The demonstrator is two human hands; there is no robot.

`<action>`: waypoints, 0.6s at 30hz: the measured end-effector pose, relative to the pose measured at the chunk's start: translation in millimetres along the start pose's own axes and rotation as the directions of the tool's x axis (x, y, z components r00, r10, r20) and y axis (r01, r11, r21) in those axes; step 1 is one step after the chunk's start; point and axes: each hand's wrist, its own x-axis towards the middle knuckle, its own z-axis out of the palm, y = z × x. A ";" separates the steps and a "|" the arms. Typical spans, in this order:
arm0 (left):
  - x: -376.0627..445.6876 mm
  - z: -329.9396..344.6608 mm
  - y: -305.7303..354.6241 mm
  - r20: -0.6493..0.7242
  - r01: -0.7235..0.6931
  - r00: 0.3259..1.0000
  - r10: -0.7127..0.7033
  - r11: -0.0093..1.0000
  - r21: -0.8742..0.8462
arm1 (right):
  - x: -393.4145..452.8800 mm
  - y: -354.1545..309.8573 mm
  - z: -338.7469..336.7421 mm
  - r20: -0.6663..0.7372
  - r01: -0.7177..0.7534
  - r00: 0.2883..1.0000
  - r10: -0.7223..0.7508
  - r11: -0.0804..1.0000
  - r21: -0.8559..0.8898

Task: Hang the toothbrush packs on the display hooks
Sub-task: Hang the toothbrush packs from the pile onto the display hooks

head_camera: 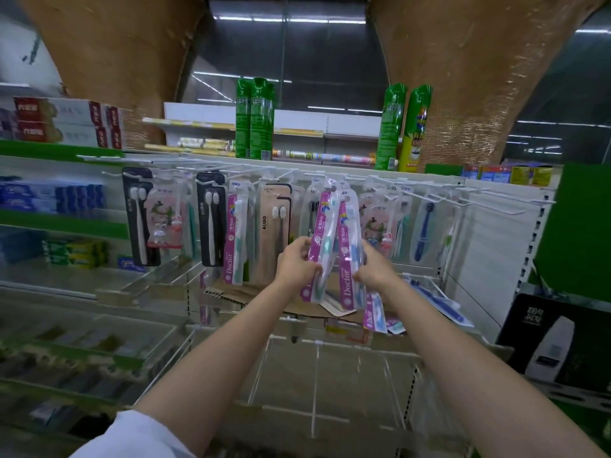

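While both arms reach out, left hand [295, 264] grips pack [322, 239] | right hand [373, 271] grips second pack [347, 259] | more packs [380, 314] lie on shelf [429, 335] under hooks [429, 193]

glossy plastic toothbrush packs [325, 239]; hooks [515, 201] seemingly coated wire.

Magenta-and-clear toothbrush packs [334, 239], white display hooks [509, 201], green spray cans [254, 119], black-and-white box [555, 338].

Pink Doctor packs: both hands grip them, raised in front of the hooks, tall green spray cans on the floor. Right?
Not quite. In the head view the green spray cans stand on the top shelf above the hooks, not the floor. Left hand and right hand do grip the pink Doctor packs.
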 end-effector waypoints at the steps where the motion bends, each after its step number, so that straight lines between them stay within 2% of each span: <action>1: 4.0 1.2 0.4 -0.004 0.007 1.000 -0.007 1.000 -0.003 | 3.3 0.5 2.0 0.016 -0.007 1.000 0.007 1.000 -0.028; 7: 29.3 7.9 -8.0 -0.069 0.078 0.995 -0.079 0.997 -0.013 | 24.6 6.8 8.1 0.064 -0.007 0.998 0.013 0.995 -0.095; 11: 38.0 8.4 -22.0 -0.093 0.138 0.986 -0.137 0.990 0.004 | 31.1 17.6 15.5 0.113 0.027 0.994 0.000 0.971 -0.238; 14: 42.4 5.5 -28.4 -0.089 0.182 0.980 -0.179 0.983 0.025 | 34.2 27.4 22.3 0.147 0.011 0.988 0.041 0.941 -0.339; 18: 48.5 -1.0 -36.6 -0.101 0.225 0.970 -0.223 0.974 0.010 | 36.7 36.4 34.9 0.266 0.068 0.961 0.069 0.878 -0.473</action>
